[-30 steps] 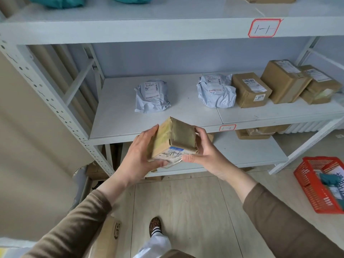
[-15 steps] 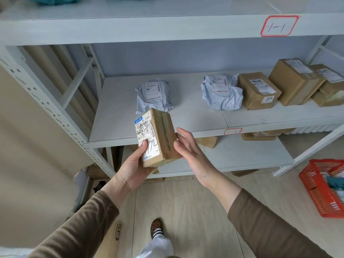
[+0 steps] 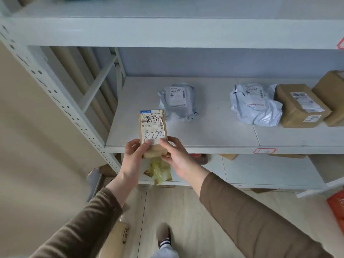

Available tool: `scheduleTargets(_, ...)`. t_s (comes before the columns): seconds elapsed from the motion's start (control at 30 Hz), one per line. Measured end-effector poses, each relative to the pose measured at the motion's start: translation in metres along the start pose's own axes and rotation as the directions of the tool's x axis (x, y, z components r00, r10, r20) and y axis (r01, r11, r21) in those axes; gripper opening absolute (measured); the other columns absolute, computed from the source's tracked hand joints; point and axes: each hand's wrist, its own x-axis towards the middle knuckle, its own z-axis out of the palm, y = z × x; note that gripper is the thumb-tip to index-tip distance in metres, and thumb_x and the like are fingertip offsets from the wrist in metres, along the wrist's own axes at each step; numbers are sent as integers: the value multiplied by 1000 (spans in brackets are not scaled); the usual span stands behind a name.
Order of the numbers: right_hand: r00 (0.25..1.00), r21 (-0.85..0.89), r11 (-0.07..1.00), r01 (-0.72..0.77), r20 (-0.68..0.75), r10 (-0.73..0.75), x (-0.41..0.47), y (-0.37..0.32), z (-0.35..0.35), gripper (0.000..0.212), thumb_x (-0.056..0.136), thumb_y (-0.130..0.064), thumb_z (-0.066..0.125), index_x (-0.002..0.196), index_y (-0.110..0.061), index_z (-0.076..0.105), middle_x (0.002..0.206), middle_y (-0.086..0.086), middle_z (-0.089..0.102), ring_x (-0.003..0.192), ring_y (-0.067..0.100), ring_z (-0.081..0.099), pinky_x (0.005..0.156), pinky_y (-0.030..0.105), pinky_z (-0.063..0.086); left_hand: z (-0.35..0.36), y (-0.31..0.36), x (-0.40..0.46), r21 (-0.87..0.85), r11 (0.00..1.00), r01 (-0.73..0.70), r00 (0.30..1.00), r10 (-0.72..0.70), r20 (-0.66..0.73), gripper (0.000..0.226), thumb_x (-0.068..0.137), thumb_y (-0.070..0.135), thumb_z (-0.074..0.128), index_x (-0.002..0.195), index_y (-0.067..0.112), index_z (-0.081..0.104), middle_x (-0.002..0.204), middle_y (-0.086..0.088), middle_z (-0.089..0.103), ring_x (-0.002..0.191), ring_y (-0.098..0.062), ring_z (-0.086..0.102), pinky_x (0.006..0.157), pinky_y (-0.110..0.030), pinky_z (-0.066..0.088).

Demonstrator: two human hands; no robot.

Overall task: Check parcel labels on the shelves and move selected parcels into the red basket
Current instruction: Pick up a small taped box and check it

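Both hands grasp the small brown parcel at its lower end: the left hand pinches it from the left side with the thumb on the front face, and the right hand holds the right edge, its thumb resting on the bottom of the label. The parcel stands upright in the air, just in front of the edge of the middle shelf, with the label turned to the camera and handwriting across it. To do this step well, I think the thumbs should stay off the printed lines and the written number, and the parcel should be kept still and facing the eyes until the label is read. The red basket shows only as a corner at the right border, on the floor and well apart from the hands; what lies in it cannot be seen. On the middle shelf lie two grey bag parcels and brown boxes.
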Motion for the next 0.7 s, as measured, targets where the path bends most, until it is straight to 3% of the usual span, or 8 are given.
scheduleTargets(0.1,1000,-55,998,5,-13,-6,37,-14,34,48,89,-34,79,122,-10,54,117,5,69,117,23,66,105,40,50,-19,12,35,2,999,-39,999,39,-26,45,91,30,76,129,10,60,120,-7,75,113,-20,71,86,-25,53)
scheduleTargets(0.17,1000,-106,994,16,0,-17,62,-24,55,24,91,-30,77,101,-15,60,102,1,71,113,25,67,112,48,46,-27,23,60,-8,999,-38,998,37,-60,24,99,21,67,122,17,67,108,3,78,102,-13,72,79,-20,51)
scheduleTargets(0.27,1000,-161,987,26,1,-26,99,-37,79,14,96,-26,71,88,-21,61,95,1,70,104,24,67,114,44,43,-37,40,101,6,1000,-22,996,23,-89,13,100,22,66,109,27,72,101,10,78,108,-15,67,98,-30,47)
scheduleTargets(0.37,1000,-243,970,28,6,-28,137,-42,93,13,101,-27,63,103,-15,68,117,8,69,111,21,58,108,37,41,-39,53,142,12,1000,7,993,-6,-114,12,103,19,61,111,26,67,105,9,72,104,-10,63,100,-30,46)
scheduleTargets(0.47,999,-331,943,2,-45,-18,174,-43,102,38,104,-30,58,135,-8,62,139,11,62,119,22,54,106,35,42,-39,61,181,1,999,45,993,-45,-111,17,105,15,57,119,23,62,103,8,69,98,-9,61,95,-26,47)
scheduleTargets(0.53,997,-356,934,-33,-80,5,196,-43,106,39,104,-30,57,137,-10,61,139,10,62,124,26,56,103,36,46,-40,61,202,27,997,66,994,-63,-92,22,105,14,55,125,23,62,103,10,68,101,-10,60,95,-25,47)
scheduleTargets(0.63,991,-314,946,-86,-123,50,222,-40,109,33,105,-23,54,132,-8,62,131,12,64,107,25,58,81,31,52,-40,59,227,60,995,84,994,-80,-80,28,107,14,52,133,22,60,111,6,67,92,-4,60,74,-17,46)
scheduleTargets(0.7,988,-273,956,-103,-140,67,231,-39,109,31,105,-18,53,131,-5,62,127,14,64,103,25,57,70,26,52,-40,55,239,73,992,100,993,-94,-73,33,108,14,51,139,20,59,120,2,65,99,-10,62,76,-18,46)
